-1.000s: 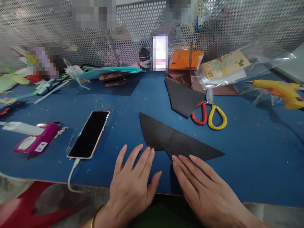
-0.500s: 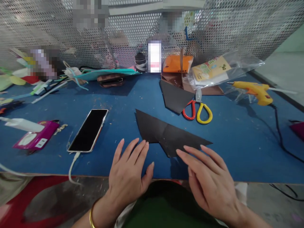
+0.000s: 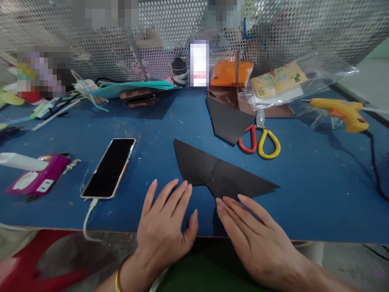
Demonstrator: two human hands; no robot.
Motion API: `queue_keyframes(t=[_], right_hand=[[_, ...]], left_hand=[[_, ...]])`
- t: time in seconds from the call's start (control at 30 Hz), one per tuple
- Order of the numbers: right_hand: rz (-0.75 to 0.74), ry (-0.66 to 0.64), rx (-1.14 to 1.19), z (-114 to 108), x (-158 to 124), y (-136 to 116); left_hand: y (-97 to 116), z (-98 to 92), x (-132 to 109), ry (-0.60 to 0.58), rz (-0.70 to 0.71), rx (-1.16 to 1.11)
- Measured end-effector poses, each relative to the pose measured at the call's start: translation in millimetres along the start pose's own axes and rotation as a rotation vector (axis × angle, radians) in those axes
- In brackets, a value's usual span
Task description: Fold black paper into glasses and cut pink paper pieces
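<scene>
A folded black sheet of paper (image 3: 209,168) with pointed ends lies flat on the blue table, close in front of me. My left hand (image 3: 165,219) is open, palm down, its fingertips at the paper's lower left edge. Stretched out flat, the fingers of my right hand (image 3: 258,237) rest on the lower right edge; its thumb is hidden. Beyond the sheet sits another black paper piece (image 3: 229,119), partly touching scissors with one red and one yellow handle (image 3: 269,144).
A phone on a white cable (image 3: 109,168) and a purple packet (image 3: 39,174) lie to the left. At right is a yellow glue gun (image 3: 340,113) with a black cord. Along the mesh back stand an orange pack (image 3: 231,74), teal sheets (image 3: 136,87) and a plastic bag (image 3: 322,79).
My right hand has shifted left along the paper's lower edge, its fingers now closer together. My left hand stays nearly in place. The camera view has shifted slightly.
</scene>
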State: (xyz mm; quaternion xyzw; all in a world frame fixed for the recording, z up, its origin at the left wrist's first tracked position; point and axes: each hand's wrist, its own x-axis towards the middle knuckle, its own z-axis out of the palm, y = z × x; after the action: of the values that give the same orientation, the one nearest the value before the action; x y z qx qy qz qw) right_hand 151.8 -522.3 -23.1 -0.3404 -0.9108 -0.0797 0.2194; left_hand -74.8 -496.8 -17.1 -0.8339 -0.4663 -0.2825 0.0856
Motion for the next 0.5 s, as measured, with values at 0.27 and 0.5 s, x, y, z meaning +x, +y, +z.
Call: queue_keyframes(t=[0.27, 0.5], right_hand=[[0.086, 0.031, 0.089, 6, -7, 1], [0.1, 0.061, 0.092, 9, -3, 0]], left_hand=[[-2, -3.1, -8, 0.167, -0.058, 0.022], [3, -1.5, 2, -0.018, -0.05, -0.003]])
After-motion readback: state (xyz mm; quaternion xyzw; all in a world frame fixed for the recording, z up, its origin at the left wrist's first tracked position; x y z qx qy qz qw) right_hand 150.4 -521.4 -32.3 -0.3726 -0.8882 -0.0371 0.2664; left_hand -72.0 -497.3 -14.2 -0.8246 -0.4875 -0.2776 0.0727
